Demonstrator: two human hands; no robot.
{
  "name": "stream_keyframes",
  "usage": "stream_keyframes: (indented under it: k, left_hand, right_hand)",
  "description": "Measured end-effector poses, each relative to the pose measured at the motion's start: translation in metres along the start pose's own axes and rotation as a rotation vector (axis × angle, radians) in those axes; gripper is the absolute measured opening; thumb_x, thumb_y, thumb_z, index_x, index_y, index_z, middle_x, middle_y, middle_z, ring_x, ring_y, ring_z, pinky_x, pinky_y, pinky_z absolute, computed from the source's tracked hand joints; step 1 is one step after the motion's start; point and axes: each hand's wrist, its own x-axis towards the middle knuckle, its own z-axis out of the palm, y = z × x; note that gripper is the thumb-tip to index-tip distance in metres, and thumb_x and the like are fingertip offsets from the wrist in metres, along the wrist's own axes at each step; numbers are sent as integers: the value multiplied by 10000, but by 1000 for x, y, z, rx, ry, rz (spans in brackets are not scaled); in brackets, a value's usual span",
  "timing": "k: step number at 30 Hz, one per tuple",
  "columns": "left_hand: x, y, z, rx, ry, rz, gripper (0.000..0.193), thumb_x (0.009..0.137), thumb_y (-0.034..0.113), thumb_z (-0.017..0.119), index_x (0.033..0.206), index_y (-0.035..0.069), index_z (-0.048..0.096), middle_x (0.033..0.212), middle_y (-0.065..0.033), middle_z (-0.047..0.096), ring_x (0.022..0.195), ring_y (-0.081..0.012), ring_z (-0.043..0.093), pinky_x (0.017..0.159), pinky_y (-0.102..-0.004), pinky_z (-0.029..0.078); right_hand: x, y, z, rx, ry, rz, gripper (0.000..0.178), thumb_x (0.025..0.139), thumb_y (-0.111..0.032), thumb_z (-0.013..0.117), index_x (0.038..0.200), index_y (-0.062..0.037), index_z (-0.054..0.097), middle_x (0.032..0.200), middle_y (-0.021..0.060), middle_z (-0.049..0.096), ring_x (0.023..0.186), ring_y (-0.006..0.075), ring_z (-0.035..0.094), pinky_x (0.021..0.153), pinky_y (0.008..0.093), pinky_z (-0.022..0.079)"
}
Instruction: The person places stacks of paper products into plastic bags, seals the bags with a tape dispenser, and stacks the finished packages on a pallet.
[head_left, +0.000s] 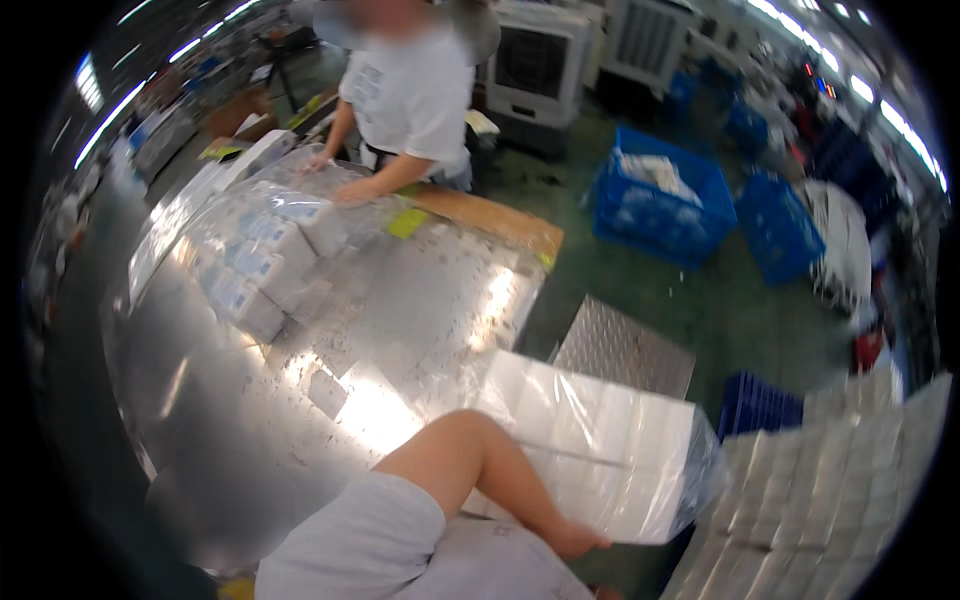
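Observation:
A long clear plastic bag of white block-shaped packs (590, 430) lies across the table's near right corner and reaches out past it. My left arm bends over in front of it, and my left hand (580, 540) grips the bag's near lower edge; some fingers are hidden. Of my right hand (606, 592) only a small piece shows at the bottom edge, so its fingers cannot be seen. Across the metal table (420, 290), a co-worker in a white shirt (410, 95) has both hands on another clear plastic bag (270, 240) of white packs with blue print.
On the right stands a large stack of wrapped white packs (800, 510), with a dark blue crate (760, 405) behind it. A ridged metal plate (625, 350) is beyond the table corner. Blue bins (665, 215) stand on the green floor. Brown cardboard (490, 220) lies along the table's far edge.

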Motion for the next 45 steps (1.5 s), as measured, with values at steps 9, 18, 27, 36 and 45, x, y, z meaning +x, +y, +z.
stream_keyframes:
  k: [9, 18, 27, 36, 45]
  left_hand:
    - [-5, -33, 38, -1887, 144, -170, 565, 816, 438, 475, 1194, 20, 506, 1259, -183, 484, 1225, -257, 392, 1044, -402, 226]
    - [-73, -63, 89, -2142, 209, -539, 571, 706, 424, 605, 1135, 50, 548, 1299, -215, 425, 1258, -331, 330, 1042, -522, 209]
    - [-71, 31, 109, -2097, 156, -1633, 607, 769, 442, 593, 1171, 1, 484, 1276, -206, 417, 1259, -331, 319, 1048, -491, 197]
    - [-84, 74, 104, -2039, -56, -1857, 634, 835, 430, 515, 1282, 0, 385, 1388, -221, 278, 1314, -321, 233, 1067, -478, 170]
    - [-80, 77, 105, -2068, -37, -1873, 616, 836, 414, 517, 1281, 4, 401, 1401, -212, 272, 1327, -305, 220, 1076, -475, 152]
  right_hand:
    - [11, 57, 22, -91, -145, 315, 476, 810, -365, 531, 1137, -20, 542, 1052, 213, 595, 1003, 374, 553, 815, 415, 468]
    - [21, 104, -2, 415, 72, 360, 383, 849, -204, 562, 1180, -20, 505, 1061, 165, 566, 932, 250, 570, 782, 381, 487]
    - [26, -10, -109, 1086, 547, 0, 383, 850, -214, 556, 1171, -11, 511, 1080, 147, 563, 954, 239, 564, 811, 377, 480]
    - [34, -68, -136, 1452, 590, -204, 383, 851, -224, 551, 1162, -2, 517, 1098, 129, 560, 976, 229, 557, 839, 372, 473]
    - [64, -55, -113, 1580, 413, -162, 441, 876, -239, 482, 1234, 19, 467, 1208, 123, 520, 1091, 228, 512, 945, 362, 411]
